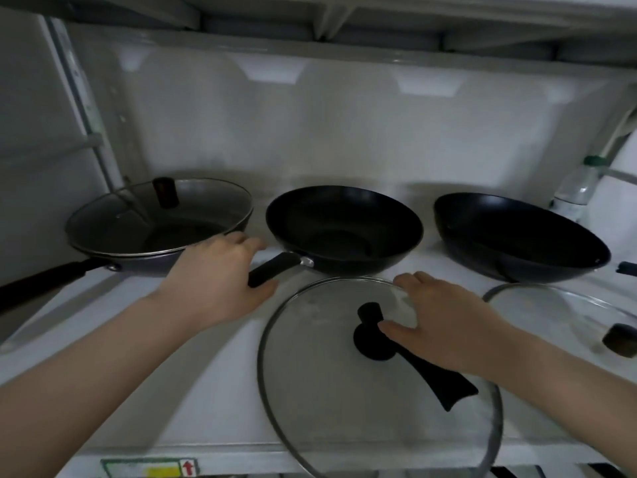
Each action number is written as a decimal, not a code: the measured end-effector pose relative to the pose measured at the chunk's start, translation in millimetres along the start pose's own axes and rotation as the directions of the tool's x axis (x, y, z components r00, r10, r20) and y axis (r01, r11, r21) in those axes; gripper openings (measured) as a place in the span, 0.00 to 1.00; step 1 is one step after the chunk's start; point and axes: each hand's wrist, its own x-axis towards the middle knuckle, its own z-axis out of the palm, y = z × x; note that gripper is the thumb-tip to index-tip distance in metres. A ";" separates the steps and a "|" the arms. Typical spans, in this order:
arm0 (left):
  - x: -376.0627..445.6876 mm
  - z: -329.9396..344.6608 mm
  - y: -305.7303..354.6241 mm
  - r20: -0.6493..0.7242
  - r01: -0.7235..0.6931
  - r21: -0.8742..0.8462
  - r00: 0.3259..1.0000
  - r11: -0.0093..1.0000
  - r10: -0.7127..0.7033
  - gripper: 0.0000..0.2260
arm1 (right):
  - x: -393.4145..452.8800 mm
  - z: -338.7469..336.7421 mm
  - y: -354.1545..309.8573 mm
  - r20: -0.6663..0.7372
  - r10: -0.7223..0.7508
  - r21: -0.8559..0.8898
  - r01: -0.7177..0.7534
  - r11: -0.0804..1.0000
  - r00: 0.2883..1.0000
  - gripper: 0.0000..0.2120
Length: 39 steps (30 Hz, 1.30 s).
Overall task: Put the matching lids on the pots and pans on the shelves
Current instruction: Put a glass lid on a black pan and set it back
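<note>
Three dark pans stand in a row on the white shelf [113,339]. The left pan [138,260] wears a glass lid [193,201] with a dark knob. The middle pan [344,229] and the right pan [517,236] are uncovered. A large glass lid [320,357] with a long black handle lies in front of the middle pan, overhanging the shelf's front edge. My right hand [448,322] rests on it with fingers spread, thumb at the knob. My left hand [213,274] is open at the end of the middle pan's black handle [275,269], thumb below, fingers above.
A second glass lid [551,315] with a dark knob lies at the front right, before the right pan. A clear plastic bottle [575,191] stands at the far right. The shelf above hangs low over the pans. The left pan's long handle [44,284] sticks out to the left.
</note>
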 end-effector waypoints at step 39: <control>18.0 64.3 -9.7 0.200 0.042 0.021 0.979 0.999 -0.045 0.12 | -70.7 -49.4 8.4 -0.508 0.242 0.476 0.035 0.879 0.827 0.22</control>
